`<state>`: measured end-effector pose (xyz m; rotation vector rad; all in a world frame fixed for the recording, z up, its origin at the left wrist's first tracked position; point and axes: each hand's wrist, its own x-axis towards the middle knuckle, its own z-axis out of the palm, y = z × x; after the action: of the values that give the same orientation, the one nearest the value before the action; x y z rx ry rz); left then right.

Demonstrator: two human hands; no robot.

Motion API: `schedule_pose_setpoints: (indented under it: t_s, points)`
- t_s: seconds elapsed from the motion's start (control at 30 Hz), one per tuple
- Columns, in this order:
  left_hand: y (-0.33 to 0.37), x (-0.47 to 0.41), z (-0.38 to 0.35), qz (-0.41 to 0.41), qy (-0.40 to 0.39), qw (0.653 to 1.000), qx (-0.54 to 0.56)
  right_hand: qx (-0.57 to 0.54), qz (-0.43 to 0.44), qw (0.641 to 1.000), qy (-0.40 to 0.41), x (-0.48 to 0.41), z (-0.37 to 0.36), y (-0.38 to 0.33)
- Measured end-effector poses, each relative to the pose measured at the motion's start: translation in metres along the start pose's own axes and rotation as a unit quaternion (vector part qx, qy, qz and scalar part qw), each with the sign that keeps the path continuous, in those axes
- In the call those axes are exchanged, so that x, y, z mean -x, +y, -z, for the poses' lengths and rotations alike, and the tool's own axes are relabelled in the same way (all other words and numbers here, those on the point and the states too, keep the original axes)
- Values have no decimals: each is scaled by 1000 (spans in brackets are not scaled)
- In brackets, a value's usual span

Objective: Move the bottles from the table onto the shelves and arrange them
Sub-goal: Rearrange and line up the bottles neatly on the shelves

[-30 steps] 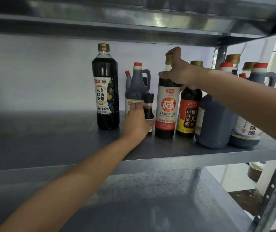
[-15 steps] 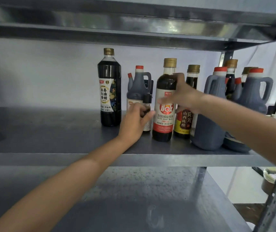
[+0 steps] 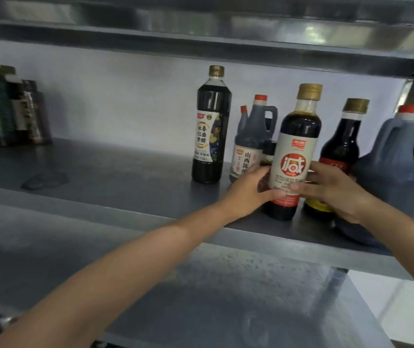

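Note:
A dark soy sauce bottle (image 3: 293, 151) with a gold cap and a white label bearing a red circle stands near the front of the middle shelf (image 3: 105, 172). My left hand (image 3: 247, 190) grips its lower left side, thumb across the front. My right hand (image 3: 336, 193) clasps its lower right side, fingertips on the label. A small dark bottle (image 3: 267, 153) peeks out just behind my left fingers. To the left stand a tall dark vinegar bottle (image 3: 211, 126) and a handled jug (image 3: 253, 136) with a red cap.
A gold-capped dark bottle (image 3: 342, 144) and a big blue jug (image 3: 389, 172) crowd the right end, with more bottles behind. Blurred bottles (image 3: 10, 109) stand at the shelf's far left. An upper shelf (image 3: 200, 31) hangs overhead and a lower shelf (image 3: 226, 305) juts out below.
My right hand slid from the soy sauce bottle's cap down to its lower label. My left hand left the small bottle and closed on the soy sauce bottle. The view swung left.

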<state>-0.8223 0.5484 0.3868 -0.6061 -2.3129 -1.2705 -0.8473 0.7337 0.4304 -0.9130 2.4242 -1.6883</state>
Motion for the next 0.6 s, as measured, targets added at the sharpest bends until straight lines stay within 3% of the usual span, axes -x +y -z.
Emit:
schedule_pose_setpoints:
  t_s: [0.27, 0.4, 0.6]
  points:
    - [-18, 35, 67, 25, -74, 991, 107, 0, 33, 995, 94, -9, -82, -29]
    - [-46, 70, 141, 46, -59, 986, 148, 1, 26, 997, 73, -32, -161, -55]
    - [-82, 123, 267, 79, -13, 990, 118, -34, 51, 998, 29, -82, -285, -96]
